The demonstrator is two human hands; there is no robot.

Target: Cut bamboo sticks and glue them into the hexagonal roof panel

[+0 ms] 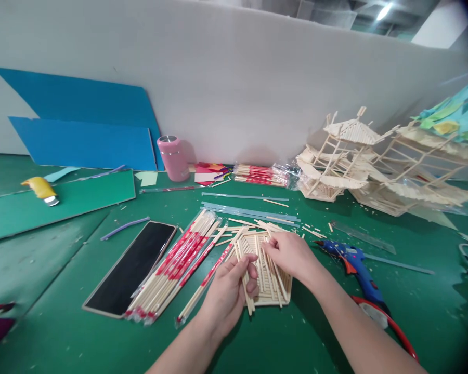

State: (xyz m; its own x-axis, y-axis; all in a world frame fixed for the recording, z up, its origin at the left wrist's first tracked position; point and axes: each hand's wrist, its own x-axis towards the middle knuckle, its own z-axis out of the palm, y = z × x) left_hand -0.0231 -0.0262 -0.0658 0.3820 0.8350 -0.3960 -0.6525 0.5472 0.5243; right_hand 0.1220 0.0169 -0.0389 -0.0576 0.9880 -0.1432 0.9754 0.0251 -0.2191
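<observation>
A hexagonal panel of thin wooden sticks (pixel 262 300) lies on the green table, with several loose sticks (pixel 260 259) across it. My left hand (pixel 230 291) is at the panel's left edge, its fingers curled around a few wooden sticks (pixel 250 307) that slant along that side. Over the upper right of the panel, my right hand (pixel 294 254) has its fingertips pinched together on a wooden stick, partly hidden by the fingers. More loose sticks lie just beyond the panel.
Left of my hands lie wrapped chopstick packs (pixel 183 259) and a phone (pixel 134 267). To the right is a blue glue gun (pixel 353 259) near red-handled scissors (pixel 393 327). A pink thermos (pixel 173 158), stick-built pavilion models (pixel 335 161) and a yellow cutter (pixel 41 188) stand or lie farther back.
</observation>
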